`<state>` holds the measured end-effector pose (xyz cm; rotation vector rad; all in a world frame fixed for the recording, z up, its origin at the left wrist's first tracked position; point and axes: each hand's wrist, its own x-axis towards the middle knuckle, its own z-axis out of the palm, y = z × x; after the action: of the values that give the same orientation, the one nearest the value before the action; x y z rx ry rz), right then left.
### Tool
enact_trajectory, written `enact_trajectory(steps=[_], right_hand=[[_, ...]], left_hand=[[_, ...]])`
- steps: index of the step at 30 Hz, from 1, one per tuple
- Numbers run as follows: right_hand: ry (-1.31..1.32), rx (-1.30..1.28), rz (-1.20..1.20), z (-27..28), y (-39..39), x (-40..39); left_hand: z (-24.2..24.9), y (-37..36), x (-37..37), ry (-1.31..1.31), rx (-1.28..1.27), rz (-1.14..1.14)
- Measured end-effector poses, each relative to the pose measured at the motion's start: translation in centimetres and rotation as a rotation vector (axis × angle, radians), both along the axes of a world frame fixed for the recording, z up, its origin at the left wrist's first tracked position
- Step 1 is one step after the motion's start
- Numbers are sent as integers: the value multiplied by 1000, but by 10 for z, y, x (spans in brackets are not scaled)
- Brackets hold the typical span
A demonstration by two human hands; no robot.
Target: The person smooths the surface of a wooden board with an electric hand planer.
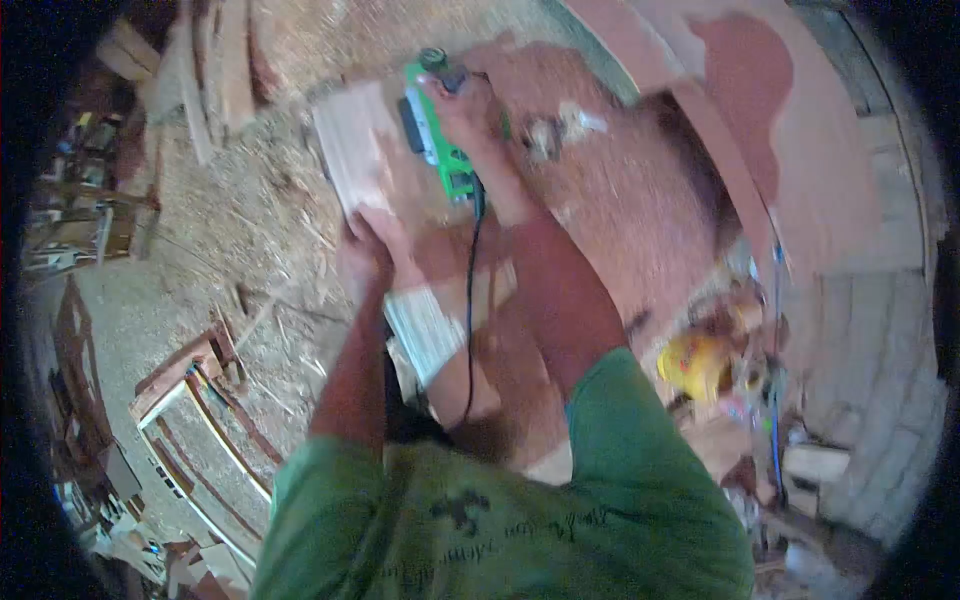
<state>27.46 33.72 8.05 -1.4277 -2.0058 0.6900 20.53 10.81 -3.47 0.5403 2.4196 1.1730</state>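
green tool [436, 135] is gripped by fingers of the right hand [470, 112] over the board [352, 135]; left hand [368, 252] touches this board, its grip i cannot tell.

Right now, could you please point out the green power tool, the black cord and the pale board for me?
Green power tool [443, 150]: head view, on its body.
Black cord [470, 320]: head view, partway along its length.
Pale board [355, 145]: head view, on its upper face.
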Motion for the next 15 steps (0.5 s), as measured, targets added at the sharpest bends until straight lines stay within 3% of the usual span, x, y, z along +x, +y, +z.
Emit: enact_trajectory(steps=[1, 3, 6, 8, 9, 10, 11, 13, 15], right_hand=[[-6, -12, 17, -16, -35, 38], [19, 23, 70, -17, -106, 101], [-107, -361, -83, 33, -255, 209], [-184, -414, -184, 40, -340, 272], [-407, -349, -231, 48, -382, 299], [-294, -333, -230, 36, -423, 336], [-181, -312, -219, 23, -447, 364], [-191, -685, -313, 60, -454, 362], [-185, -436, -273, 48, -451, 357]], left_hand=[[-11, 1, -1, -20, 101, -18], [7, -1, 4, 29, 27, -24], [-5, 0, 6, 33, 78, 14], [-18, -2, 1, 74, 121, -13], [-12, -6, 1, 108, 109, -47], [-7, -4, 0, 147, 105, -73], [-6, -1, -2, 111, 92, -55], [-12, 0, -1, 35, 47, -30], [-14, 1, 2, 66, 55, -11]])
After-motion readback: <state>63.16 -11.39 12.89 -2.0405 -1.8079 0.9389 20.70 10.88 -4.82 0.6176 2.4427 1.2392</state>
